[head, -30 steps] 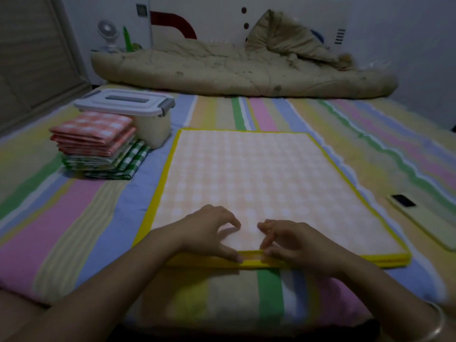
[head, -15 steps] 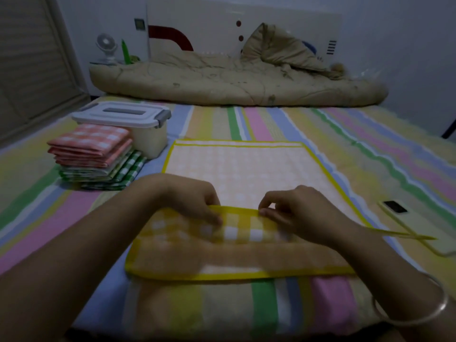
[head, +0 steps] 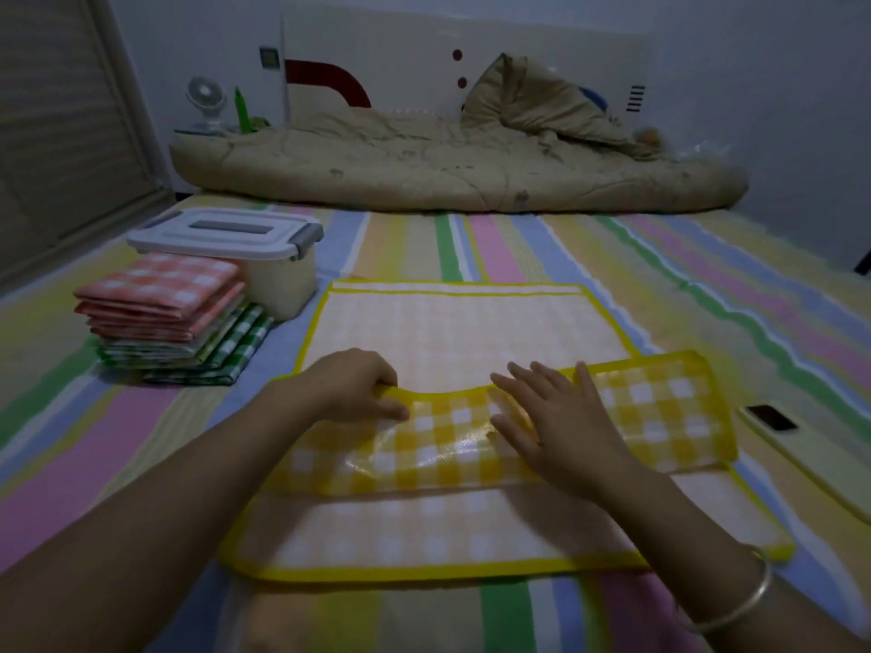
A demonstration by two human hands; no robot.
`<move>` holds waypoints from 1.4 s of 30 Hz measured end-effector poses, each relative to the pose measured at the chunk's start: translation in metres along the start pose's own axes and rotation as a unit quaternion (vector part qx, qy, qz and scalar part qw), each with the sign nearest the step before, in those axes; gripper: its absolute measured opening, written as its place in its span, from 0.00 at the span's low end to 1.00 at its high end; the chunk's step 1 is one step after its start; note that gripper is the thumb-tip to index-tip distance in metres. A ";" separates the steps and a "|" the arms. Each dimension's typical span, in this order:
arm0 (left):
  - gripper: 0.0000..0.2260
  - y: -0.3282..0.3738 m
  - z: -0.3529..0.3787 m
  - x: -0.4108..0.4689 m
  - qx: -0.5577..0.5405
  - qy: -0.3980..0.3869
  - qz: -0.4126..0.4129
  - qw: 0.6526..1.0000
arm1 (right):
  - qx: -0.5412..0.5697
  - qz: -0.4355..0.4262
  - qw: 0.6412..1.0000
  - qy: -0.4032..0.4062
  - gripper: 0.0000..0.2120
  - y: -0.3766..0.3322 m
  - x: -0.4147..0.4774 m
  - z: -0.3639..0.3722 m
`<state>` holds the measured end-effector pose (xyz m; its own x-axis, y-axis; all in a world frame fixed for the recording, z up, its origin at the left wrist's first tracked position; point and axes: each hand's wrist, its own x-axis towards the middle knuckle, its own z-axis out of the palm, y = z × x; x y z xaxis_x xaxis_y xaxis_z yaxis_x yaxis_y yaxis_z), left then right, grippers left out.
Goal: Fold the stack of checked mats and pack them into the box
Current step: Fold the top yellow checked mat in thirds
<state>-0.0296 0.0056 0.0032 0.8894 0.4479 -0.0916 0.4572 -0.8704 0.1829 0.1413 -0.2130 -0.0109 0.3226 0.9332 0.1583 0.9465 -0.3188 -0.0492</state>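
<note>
On the striped bed sheet [head: 495, 256] lies a yellow checked mat [head: 462, 332], with its near part turned over on top. The left hand [head: 356, 388] has curled fingers and pinches the turned edge. The right hand [head: 561, 426] lies flat, fingers spread, pressing on the turned part. A pile of folded mats [head: 160, 313] sits at the left, just beside the closed plastic box [head: 278, 275].

Open bed beyond, clutter at both sides.
The folded stack [head: 165, 318] sits just beside the lidded box [head: 278, 280], left of the yellow mat [head: 452, 332]; a phone [head: 810, 459] lies near its right edge; bare striped bed [head: 707, 285] runs beyond to the quilt [head: 447, 172].
</note>
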 end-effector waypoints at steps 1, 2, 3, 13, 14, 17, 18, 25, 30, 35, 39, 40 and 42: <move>0.20 -0.001 0.006 0.001 -0.002 0.003 0.011 1.000 | 0.014 0.017 0.999 -0.031 0.40 0.004 0.000 0.006; 0.19 -0.001 0.011 0.003 -0.003 0.008 0.018 1.000 | 0.025 0.027 0.998 -0.043 0.44 0.009 -0.001 0.012; 0.18 -0.001 0.016 0.004 -0.004 0.016 0.021 1.000 | 0.030 0.035 0.998 -0.047 0.46 0.012 -0.001 0.016; 0.18 -0.018 0.048 0.012 -0.040 0.092 -0.007 0.995 | 0.045 0.102 0.989 -0.099 0.37 0.023 -0.013 0.037; 0.18 -0.018 0.051 0.012 -0.040 0.095 -0.014 0.995 | 0.043 0.101 0.990 -0.091 0.41 0.023 -0.014 0.039; 0.17 -0.015 0.056 0.012 -0.035 0.110 -0.027 0.993 | 0.032 0.106 0.991 -0.073 0.48 0.024 -0.014 0.045; 0.17 -0.015 0.057 0.012 -0.036 0.114 -0.030 0.992 | 0.025 0.106 0.991 -0.073 0.51 0.024 -0.015 0.047; 0.17 -0.014 0.060 0.009 -0.040 0.133 -0.028 0.990 | 0.010 0.117 0.990 -0.078 0.52 0.021 -0.017 0.055; 0.22 -0.015 0.066 0.006 -0.035 0.152 -0.017 0.988 | 0.004 0.105 0.990 -0.099 0.55 0.023 -0.009 0.050; 0.21 -0.004 0.068 0.001 -0.013 0.212 -0.017 0.977 | -0.002 0.108 0.990 -0.090 0.53 0.021 -0.011 0.060; 0.17 0.050 0.083 -0.012 0.008 0.290 0.038 0.956 | -0.016 0.114 0.990 -0.078 0.50 0.020 -0.012 0.067; 0.20 0.068 0.089 -0.016 0.013 0.264 0.056 0.963 | -0.018 0.115 0.990 -0.078 0.50 0.020 -0.012 0.068; 0.27 0.093 0.096 -0.022 0.006 0.165 0.071 0.984 | -0.017 0.120 0.989 -0.080 0.51 0.020 -0.010 0.068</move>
<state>-0.0065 -0.1048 -0.0722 0.8960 0.3626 0.2562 0.3306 -0.9301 0.1601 0.1567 -0.2176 -0.0809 0.5365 0.8438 -0.0125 0.8432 -0.5366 -0.0323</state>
